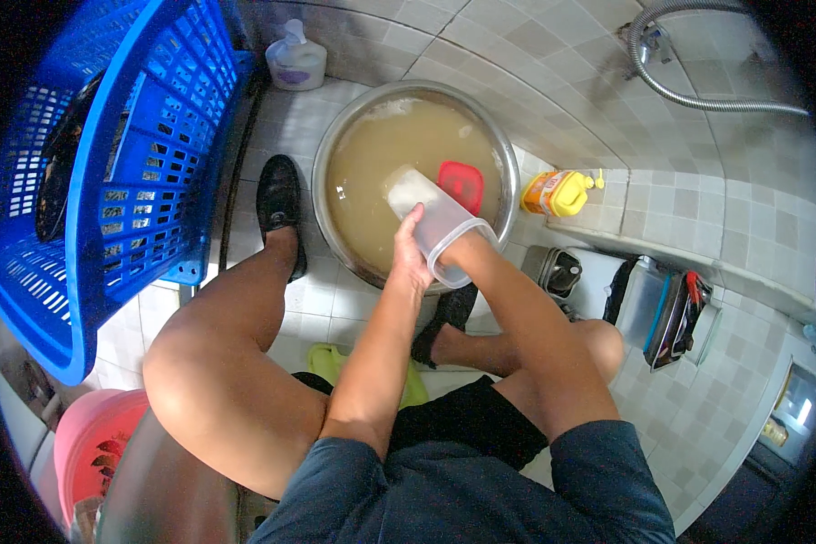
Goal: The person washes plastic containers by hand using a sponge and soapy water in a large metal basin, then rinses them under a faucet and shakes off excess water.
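Observation:
A translucent plastic container (442,217) lies tilted over a round metal basin (321,183) of cloudy, tan water, its far end at or in the water. My left hand (411,248) grips the container's outside near the rim, thumb on top. Inside the open mouth is my right hand (468,250), seen blurred through the wall; whether it holds anything cannot be told. A red plastic lid (461,187) floats in the water just beyond the container.
On the left stands a blue plastic basket (85,204). A white bottle (296,64) is behind the basin, a yellow bottle (557,194) to its right. Several containers (642,292) line the right wall. A pink tub (81,435) sits at lower left, a shower hose (707,102) at upper right.

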Motion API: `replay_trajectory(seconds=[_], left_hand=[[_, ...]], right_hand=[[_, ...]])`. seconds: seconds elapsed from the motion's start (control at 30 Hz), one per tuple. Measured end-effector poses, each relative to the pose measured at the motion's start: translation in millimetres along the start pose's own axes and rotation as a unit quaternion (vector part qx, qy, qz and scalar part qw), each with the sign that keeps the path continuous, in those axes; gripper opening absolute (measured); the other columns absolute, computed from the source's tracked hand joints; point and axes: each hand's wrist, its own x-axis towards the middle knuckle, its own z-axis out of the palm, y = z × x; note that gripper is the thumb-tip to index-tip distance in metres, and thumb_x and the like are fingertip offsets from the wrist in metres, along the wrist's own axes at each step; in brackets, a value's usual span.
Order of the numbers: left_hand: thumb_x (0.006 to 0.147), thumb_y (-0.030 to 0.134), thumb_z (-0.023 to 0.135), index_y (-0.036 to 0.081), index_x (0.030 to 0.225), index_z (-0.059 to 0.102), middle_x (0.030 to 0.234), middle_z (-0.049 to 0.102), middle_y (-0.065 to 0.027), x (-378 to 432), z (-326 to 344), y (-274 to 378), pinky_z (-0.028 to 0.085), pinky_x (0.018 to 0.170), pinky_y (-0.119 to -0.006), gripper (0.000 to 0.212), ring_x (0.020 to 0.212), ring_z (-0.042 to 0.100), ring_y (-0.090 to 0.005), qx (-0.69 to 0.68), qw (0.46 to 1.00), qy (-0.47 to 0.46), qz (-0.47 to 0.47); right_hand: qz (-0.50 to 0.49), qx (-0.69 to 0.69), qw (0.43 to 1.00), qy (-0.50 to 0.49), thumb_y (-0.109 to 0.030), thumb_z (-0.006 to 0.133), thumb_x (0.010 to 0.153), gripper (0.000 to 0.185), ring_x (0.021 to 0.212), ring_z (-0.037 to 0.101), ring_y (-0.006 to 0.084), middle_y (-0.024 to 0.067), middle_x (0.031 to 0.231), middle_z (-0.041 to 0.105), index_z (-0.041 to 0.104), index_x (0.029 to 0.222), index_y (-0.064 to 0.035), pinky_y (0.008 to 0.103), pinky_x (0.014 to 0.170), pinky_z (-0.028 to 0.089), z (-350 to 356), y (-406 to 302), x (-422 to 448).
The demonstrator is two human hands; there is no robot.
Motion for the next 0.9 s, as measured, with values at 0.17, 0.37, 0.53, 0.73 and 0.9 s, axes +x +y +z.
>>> replay_trajectory(seconds=[0.17,0.37,0.53,0.73,0.9], left_hand=[[0.084,0.059,0.067,0.011,0.129,0.059,0.120,0.065,-0.0110,-4.0,3.3,-2.6,0.054,0.079,-0.051,0.066,0.105,0.064,-0.0288,0.083,0.996,0.000,-0.027],[0.083,0.059,0.067,0.014,0.126,0.060,0.114,0.068,-0.0091,-6.5,-3.6,5.0,0.055,0.065,-0.046,0.063,0.099,0.066,-0.0257,0.093,0.995,0.007,-0.043],[0.083,0.060,0.067,0.015,0.124,0.061,0.112,0.068,-0.0106,-2.5,-3.5,7.8,0.054,0.070,-0.053,0.061,0.098,0.065,-0.0299,0.053,0.996,0.058,-0.045],[0.088,0.044,0.068,0.004,0.125,0.059,0.118,0.066,-0.0169,7.5,-18.0,9.1,0.050,0.099,-0.046,0.056,0.108,0.064,-0.0339,-0.044,0.998,0.045,0.007],[0.090,0.044,0.066,0.002,0.123,0.059,0.112,0.066,-0.0170,7.6,-32.9,24.7,0.053,0.094,-0.047,0.053,0.103,0.065,-0.0327,-0.041,0.999,0.013,0.023]], right_hand=[[0.060,0.123,0.990,-0.044,-0.023,0.057,0.092,0.042,0.128,0.056,0.0346,0.0177,0.136,0.061,0.063,0.132,-0.0101,0.0451,0.107,0.042,22.3,21.3,27.0],[0.088,0.248,0.963,-0.059,-0.022,0.056,0.093,0.041,0.128,0.056,0.0350,0.0187,0.137,0.060,0.062,0.132,-0.0094,0.0453,0.107,0.043,32.8,23.3,38.0],[0.109,0.301,0.946,-0.045,-0.022,0.056,0.093,0.041,0.128,0.056,0.0353,0.0194,0.137,0.059,0.062,0.132,-0.0087,0.0454,0.107,0.043,47.3,17.4,35.1],[-0.047,0.215,0.975,0.036,-0.017,0.054,0.094,0.039,0.122,0.058,0.0410,0.0253,0.131,0.061,0.060,0.130,-0.0036,0.0482,0.102,0.045,45.4,-4.1,-15.3],[-0.023,0.341,0.939,0.043,-0.009,0.048,0.097,0.033,0.114,0.060,0.0453,0.0285,0.119,0.064,0.059,0.126,0.0002,0.0493,0.098,0.047,-2.2,-49.3,-74.4]])
